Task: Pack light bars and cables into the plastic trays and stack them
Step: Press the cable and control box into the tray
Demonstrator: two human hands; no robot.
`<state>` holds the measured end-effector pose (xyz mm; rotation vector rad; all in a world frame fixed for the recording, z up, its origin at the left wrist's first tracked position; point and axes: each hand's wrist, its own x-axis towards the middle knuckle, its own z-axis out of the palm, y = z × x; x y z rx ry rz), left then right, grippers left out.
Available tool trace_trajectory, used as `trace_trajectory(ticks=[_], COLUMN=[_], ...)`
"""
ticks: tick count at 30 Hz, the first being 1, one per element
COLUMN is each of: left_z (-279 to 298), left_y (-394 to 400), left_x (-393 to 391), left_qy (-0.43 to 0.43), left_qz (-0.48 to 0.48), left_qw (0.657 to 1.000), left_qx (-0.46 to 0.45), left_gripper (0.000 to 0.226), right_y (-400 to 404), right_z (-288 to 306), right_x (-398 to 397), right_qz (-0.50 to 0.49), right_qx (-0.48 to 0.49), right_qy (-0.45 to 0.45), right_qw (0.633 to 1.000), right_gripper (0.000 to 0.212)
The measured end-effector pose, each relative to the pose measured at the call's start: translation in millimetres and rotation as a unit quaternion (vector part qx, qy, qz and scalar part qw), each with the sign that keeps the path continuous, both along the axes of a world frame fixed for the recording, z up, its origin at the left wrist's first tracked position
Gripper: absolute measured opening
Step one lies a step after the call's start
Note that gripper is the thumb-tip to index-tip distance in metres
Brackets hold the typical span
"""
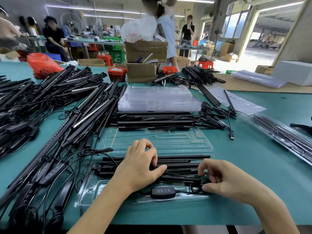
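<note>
A clear plastic tray (162, 141) lies open on the green table in front of me. Several black light bars (179, 165) sit across its near half. My left hand (141, 164) lies on top of them, fingers curled and thumb pressing a bar. My right hand (219, 179) pinches a coiled black cable (196, 186) at the bars' right end. The cable's inline controller (163, 192) with its buttons rests in the tray's front pocket.
A stack of clear trays (158, 100) stands behind a row of loose bars (157, 122). A large heap of bars and cables (55, 107) fills the left side. Packed trays (287, 134) lie at the right. Cardboard boxes (143, 65) and people stand beyond.
</note>
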<state>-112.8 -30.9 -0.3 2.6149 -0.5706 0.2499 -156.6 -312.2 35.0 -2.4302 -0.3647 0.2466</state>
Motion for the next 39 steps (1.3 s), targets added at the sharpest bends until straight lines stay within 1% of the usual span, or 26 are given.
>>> trace_trajectory(ticks=[5,8,10,12,16,19,21,24,29,33,36,39], left_z=[0.3,-0.5,-1.1,-1.1,-0.2,0.0,0.1,-0.1,-0.8,-1.7,-1.7,-0.4], left_y=[-1.6,-1.1,-1.0,-1.3,-1.5,-1.1,-1.1,-1.2,-0.9,-0.3,-0.4,0.4], left_x=[-0.5,-0.2,0.2,0.7,0.7,0.6,0.7,1.0,1.4,1.6,0.7,0.1], left_qy=[-0.007,-0.014,-0.018,-0.024,-0.043,-0.049,-0.048,-0.045,-0.024,-0.009,-0.015,-0.036], left_qz=[-0.003,-0.005,-0.006,-0.006,-0.010,-0.013,-0.013,-0.012,-0.007,-0.012,-0.014,-0.015], left_qw=[1.000,1.000,1.000,1.000,0.999,0.999,0.999,0.999,1.000,1.000,1.000,0.999], left_qx=[-0.002,0.004,0.012,0.016,0.015,0.011,0.008,0.012,0.016,0.021,0.016,0.007], left_gripper=[0.038,0.033,0.030,0.028,0.025,0.023,0.023,0.023,0.023,0.027,0.032,0.031], right_y=[1.3,1.2,0.7,0.2,0.7,-3.0,-5.6,-4.7,-3.1,-3.3,-9.1,-14.3], right_z=[1.1,4.7,6.4,6.6,3.4,1.2,1.3,2.3,7.2,8.6,10.2,9.3], right_x=[3.3,3.9,3.3,3.2,0.0,-2.3,-1.9,0.3,3.3,5.7,4.6,3.6], right_qz=[-0.002,0.011,0.025,0.036,0.027,-0.024,-0.054,-0.048,-0.032,-0.011,-0.005,-0.014], right_qx=[-0.009,0.007,0.019,0.012,0.023,0.003,-0.007,-0.022,-0.013,-0.010,0.031,0.074], right_qy=[0.022,0.046,0.041,0.021,0.010,-0.007,-0.007,0.003,0.028,0.046,0.071,0.072], right_qw=[1.000,0.999,0.999,0.999,0.999,1.000,0.998,0.999,0.999,0.999,0.997,0.994], right_gripper=[0.026,0.028,0.021,0.008,0.023,0.040,0.048,0.047,0.046,0.044,0.040,0.037])
